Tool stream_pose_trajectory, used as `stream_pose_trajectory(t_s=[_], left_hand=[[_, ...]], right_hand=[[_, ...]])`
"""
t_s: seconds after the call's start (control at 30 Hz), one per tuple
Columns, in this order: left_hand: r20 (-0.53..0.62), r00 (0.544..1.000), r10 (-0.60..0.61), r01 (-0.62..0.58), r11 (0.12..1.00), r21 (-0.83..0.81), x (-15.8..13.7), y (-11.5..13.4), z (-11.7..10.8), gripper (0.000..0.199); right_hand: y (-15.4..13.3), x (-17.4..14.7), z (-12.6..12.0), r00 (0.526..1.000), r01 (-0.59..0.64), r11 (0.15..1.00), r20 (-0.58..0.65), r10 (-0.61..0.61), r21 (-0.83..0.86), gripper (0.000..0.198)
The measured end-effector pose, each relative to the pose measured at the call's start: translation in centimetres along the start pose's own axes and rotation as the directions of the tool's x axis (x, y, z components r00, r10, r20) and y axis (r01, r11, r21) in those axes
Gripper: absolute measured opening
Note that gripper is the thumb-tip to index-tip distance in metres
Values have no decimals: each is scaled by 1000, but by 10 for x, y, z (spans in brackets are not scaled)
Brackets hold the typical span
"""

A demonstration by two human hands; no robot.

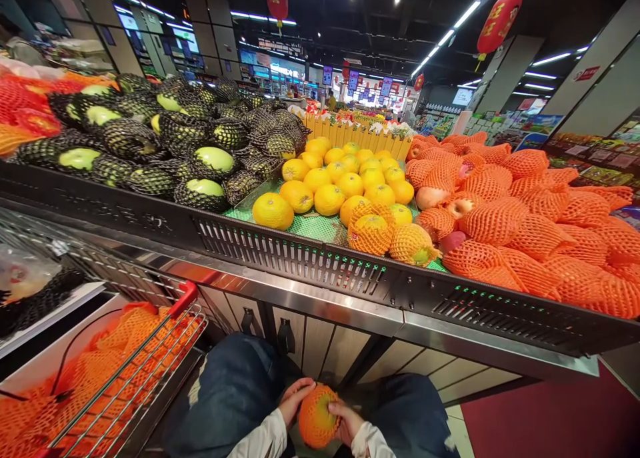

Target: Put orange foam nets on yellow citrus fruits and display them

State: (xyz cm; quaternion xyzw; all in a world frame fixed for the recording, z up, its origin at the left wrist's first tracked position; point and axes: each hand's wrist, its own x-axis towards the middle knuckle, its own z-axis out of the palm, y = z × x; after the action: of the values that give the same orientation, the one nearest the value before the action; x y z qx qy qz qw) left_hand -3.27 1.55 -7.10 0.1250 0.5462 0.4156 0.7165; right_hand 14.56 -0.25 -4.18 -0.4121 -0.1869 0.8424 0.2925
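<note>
The left hand [295,401] and right hand [349,423] I'm watching are closed together around 1 orange-netted fruit [313,426], below the front edge of the display stand [400,285]. Up there I see orange-netted bundles [495,221] toward the front right corner, black-netted fruit [214,158] left, bare yellow fruit [329,201] between, and 2 netted yellow fruits [371,229] at the front edge.

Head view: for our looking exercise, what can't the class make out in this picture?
All in the head view:
- Underside of the netted fruit: hidden by the fruit itself.
- Most fingers of the right hand: hidden behind that fruit.
- The rest of the wire cart: cut off by the left and bottom edges.
- Whether the orange netting at lower left holds fruit: its overlapping layers hide this.
- Small print on the hanging purple signs: too small.
</note>
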Motion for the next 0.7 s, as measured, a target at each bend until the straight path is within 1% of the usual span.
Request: stream_pose_trajectory(t_s=[0.07, 0.13, 0.17, 0.23, 0.27, 0.33, 0.4, 0.47, 0.57, 0.63, 0.7], left_hand=[[-85, 996, -8, 7, 1000, -11, 5, -4, -1, 46], [-115, 993, -19, 18, 1000, -13, 8, -7, -1, 39], [-105, 994, -24, 23, 1000, -9, 9, -7, -1, 38], [-43, 998, -48, 49, 999, 11, 9, -6, 1, 46], [-16, 998, -66, 67, 998, 20, 8, -4, 1, 51], [8, 997, -83, 83, 996, 23, 7, 0, 2, 60], [9, 998, -69, 68, 997, 30, 7, 1, 0, 63], [24, 998, -50, 47, 995, 87, 8, -1, -2, 64], [49, 998, -36, 23, 972, 236, 11, -8, -6, 60], [39, 999, -21, 7, 946, 325, 12, -10, -7, 53], [32, 999, 11, -23, 926, 377, 10, -9, -5, 43]], right_hand=[[-3, -1, 3, 999, 53, 999, 8, -53, 10, 74], [-6, -2, 6, 994, 106, 994, -12, -106, 21, 77], [-7, -1, 7, 991, 129, 991, -31, -128, 28, 80], [-9, 2, 6, 987, 154, 987, -63, -151, 50, 83], [-10, 3, 6, 986, 151, 986, -76, -146, 69, 84], [-13, 6, 4, 990, 111, 986, -101, -99, 121, 85], [-18, 8, 3, 990, 70, 982, -131, -47, 175, 87], [-22, 9, 4, 986, 68, 972, -167, -30, 223, 85], [-25, 8, 10, 983, 89, 956, -177, -40, 279, 77], [-24, 9, 14, 987, 86, 950, -156, -40, 301, 71], [-22, 10, 16, 987, 88, 944, -156, -39, 317, 64]])
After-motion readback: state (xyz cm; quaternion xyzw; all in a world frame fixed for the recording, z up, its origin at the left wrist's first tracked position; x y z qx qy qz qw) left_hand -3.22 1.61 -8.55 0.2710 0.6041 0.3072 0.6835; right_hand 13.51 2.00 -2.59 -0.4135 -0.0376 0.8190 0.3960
